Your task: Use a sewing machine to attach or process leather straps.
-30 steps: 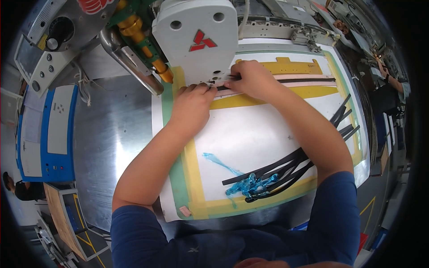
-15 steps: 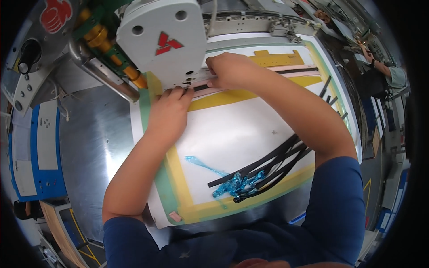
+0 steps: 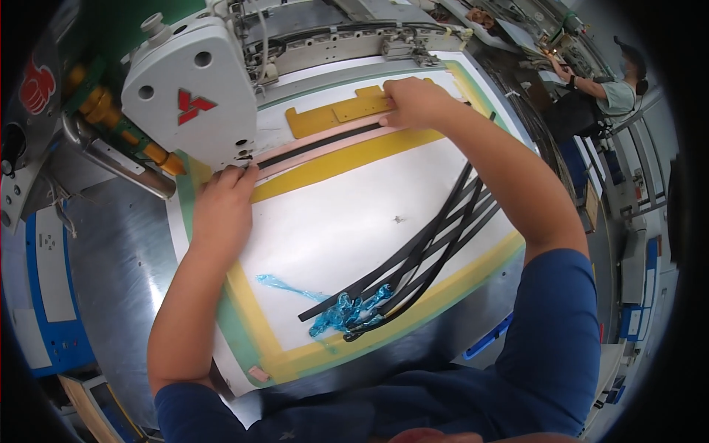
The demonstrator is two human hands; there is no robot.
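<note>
I see a red angular emblem (image 3: 196, 107) on the white machine head (image 3: 166, 70) and a red fist-shaped graphic (image 3: 37, 88) on the panel to its left. Compared with a second ago, my right hand (image 3: 421, 103) is farther right along the black strip (image 3: 321, 144), baring a longer stretch of it between my hands; the view has swung too, putting the machine head farther left. My left hand (image 3: 225, 214) is bent at the strip's left end, fingertips close together beside the machine head; I cannot tell whether they pinch it. My right hand is half curled, thumb tip at the strip, a small gap to the forefinger; whether it grips I cannot tell either. The strip is flat and narrow, lying between pink bands (image 3: 314, 156); flat yellow pieces (image 3: 340, 162) flank them on a smooth white sheet (image 3: 295, 236) edged with yellow and green tape (image 3: 255, 314). Nearer me, crinkled, glossy blue film (image 3: 343, 314) lies around loose, curving black strips (image 3: 354, 286). The desk (image 3: 111, 273) is brushed metal.
</note>
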